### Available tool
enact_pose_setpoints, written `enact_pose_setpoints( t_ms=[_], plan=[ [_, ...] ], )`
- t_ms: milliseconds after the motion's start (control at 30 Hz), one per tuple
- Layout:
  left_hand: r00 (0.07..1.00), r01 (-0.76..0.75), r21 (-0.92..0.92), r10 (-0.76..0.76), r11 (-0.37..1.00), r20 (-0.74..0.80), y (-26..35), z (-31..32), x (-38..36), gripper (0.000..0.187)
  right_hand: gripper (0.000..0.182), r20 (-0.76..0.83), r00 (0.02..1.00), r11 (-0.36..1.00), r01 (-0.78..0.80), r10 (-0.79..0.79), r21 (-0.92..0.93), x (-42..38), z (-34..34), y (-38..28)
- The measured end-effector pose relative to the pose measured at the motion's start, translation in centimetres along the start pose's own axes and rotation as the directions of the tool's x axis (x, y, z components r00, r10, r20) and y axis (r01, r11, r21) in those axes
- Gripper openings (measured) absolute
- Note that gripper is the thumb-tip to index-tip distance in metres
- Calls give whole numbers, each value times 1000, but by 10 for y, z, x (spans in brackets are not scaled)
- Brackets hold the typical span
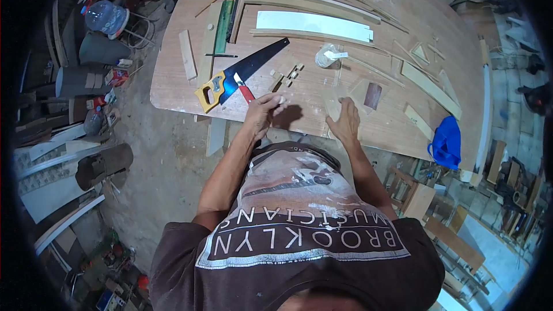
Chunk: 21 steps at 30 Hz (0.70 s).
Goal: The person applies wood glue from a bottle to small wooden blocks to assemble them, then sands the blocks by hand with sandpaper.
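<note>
My left hand (262,114) is closed around a red-handled knife (246,93), its blade pointing away and to the left over the table. A small pale piece (281,100) shows at the fingertips of that hand. Just beyond lie several little wooden blocks (292,75) and a yellow-handled saw (236,75). My right hand (345,120) is over the table's front edge, thumb and fingers apart, beside a pale, blurred flat piece (332,101). A dark brown rectangular piece (372,96) lies to its right.
The wooden table (201,92) carries long strips (317,6), a white board (311,25), a tub with a white stick (327,57), a green strip (222,29) and a pencil (222,55). A blue bag (445,143) sits at the right edge. Scrap wood (455,242) crowds the floor.
</note>
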<state>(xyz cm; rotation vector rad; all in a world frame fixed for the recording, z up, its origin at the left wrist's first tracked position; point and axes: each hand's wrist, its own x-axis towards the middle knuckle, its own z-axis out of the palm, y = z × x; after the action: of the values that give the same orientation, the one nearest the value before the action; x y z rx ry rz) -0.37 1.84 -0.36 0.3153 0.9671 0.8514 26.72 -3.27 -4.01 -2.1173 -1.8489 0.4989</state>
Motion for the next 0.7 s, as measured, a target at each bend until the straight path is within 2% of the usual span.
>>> enact_pose_setpoints(
  t_ms=[33,100,167,200,233,333,367,400,433,500,533,567,633,667,700],
  plan=[
    [999,-23,-10,22,1000,-42,-3,-5,0,24,66,7,1000,1000,7,-7,11,3,5,0],
    [990,-76,-28,73,997,-121,-3,-8,-1,24,67,90,996,992,40,-30,-116,12,14,3],
    [985,-116,-8,114,993,-131,-2,-4,-6,22,68,114,993,991,59,-45,-119,16,25,15],
    [968,-146,19,146,989,-203,-4,-4,-6,20,69,137,989,989,68,-50,-131,18,23,16],
    [945,-173,47,179,984,-273,-6,-4,-6,17,69,138,989,990,70,-53,-126,17,21,18],
    [941,-208,29,208,978,-266,0,15,-9,16,69,63,989,976,141,-132,-168,23,9,20],
    [942,-230,3,223,973,-252,2,23,-10,15,66,-57,990,991,131,-129,25,33,7,21],
    [944,-256,13,253,967,-212,0,24,-9,23,63,-170,980,966,137,-100,217,45,5,23],
    [943,-254,11,251,967,-218,2,34,-10,23,63,-164,981,966,137,-103,218,59,0,23],
    [944,-294,40,296,955,-149,6,50,-11,33,52,-141,980,852,-48,141,522,97,-6,22],
    [953,-275,36,278,961,-118,7,51,-8,39,52,-133,982,851,-48,137,522,113,-3,22],
    [952,-279,37,281,960,-125,8,53,-7,39,45,-159,982,838,-3,107,545,130,0,22],
    [977,-211,-147,212,966,-10,14,58,-5,36,37,-193,978,820,46,79,570,156,4,16],
    [975,-191,-165,206,968,83,13,51,0,38,31,-218,976,852,99,18,514,165,3,14],
    [975,-189,-163,205,968,90,17,53,1,38,26,-238,970,879,149,-42,453,170,1,11]
  ],
)
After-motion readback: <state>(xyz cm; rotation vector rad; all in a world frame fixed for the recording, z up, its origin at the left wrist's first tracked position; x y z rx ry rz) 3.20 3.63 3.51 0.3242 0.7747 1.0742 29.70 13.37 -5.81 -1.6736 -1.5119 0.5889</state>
